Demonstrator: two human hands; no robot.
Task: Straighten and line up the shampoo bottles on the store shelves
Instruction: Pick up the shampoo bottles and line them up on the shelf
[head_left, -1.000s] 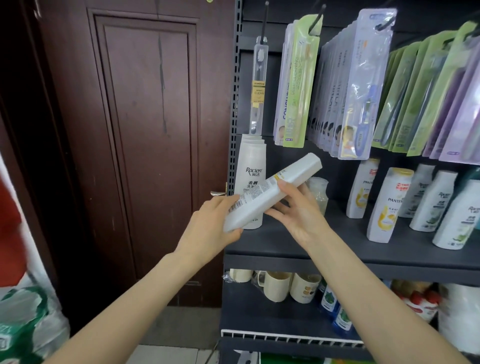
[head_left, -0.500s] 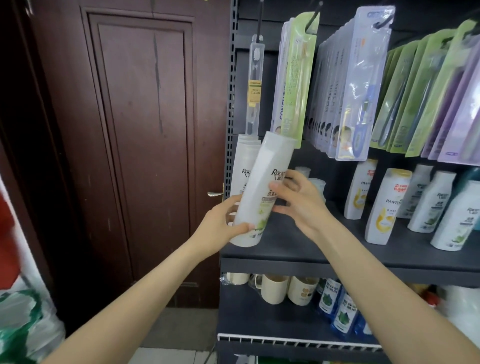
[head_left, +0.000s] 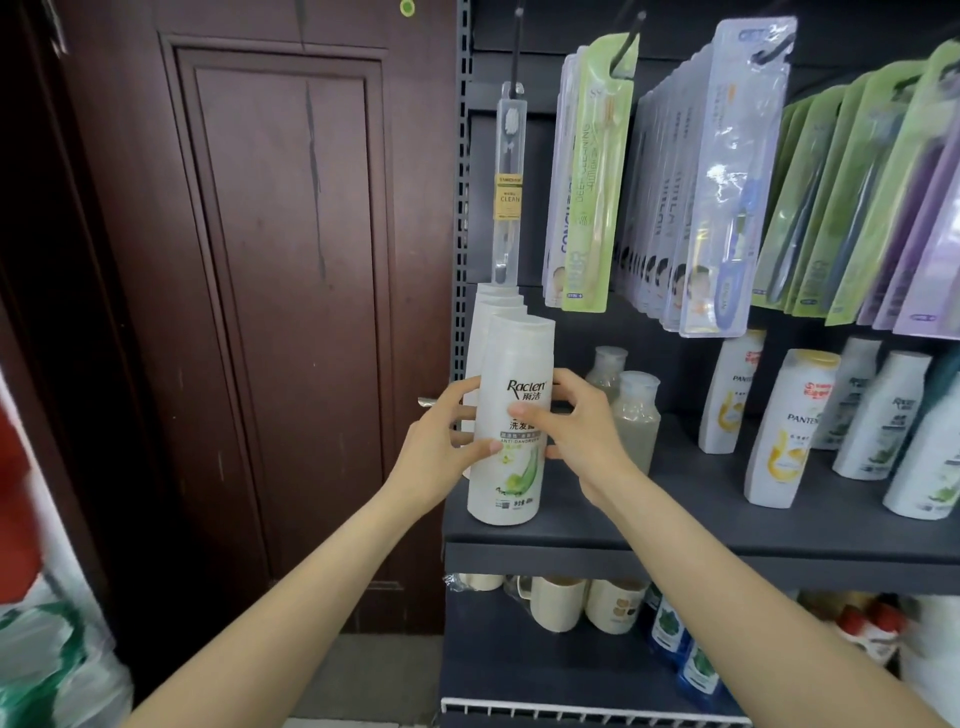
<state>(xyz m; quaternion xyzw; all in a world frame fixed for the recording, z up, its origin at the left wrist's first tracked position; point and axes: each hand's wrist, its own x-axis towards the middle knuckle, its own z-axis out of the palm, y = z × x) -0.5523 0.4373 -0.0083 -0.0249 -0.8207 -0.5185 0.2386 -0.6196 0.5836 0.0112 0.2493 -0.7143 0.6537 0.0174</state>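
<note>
Both hands are closing on the front Raclen shampoo bottle (head_left: 511, 415), which is standing upright at the front left corner of the dark shelf (head_left: 675, 525). The left hand (head_left: 441, 447) is curling round its left side, thumb lying across the label, while the right hand (head_left: 582, 431) is gripping the right side with fingertips on the face. To finish the step well, the person should be turning the bottle only slightly so the logo faces straight out, keeping its base flat, and sliding it back until it sits squarely in front of the matching white bottles (head_left: 491, 317) queued behind it. The translucent bottle (head_left: 636, 415) is standing just beside the right hand, so a wide wrist swing risks knocking it. The Pantene bottles (head_left: 784, 431) further right are leaning and look unaligned.
</note>
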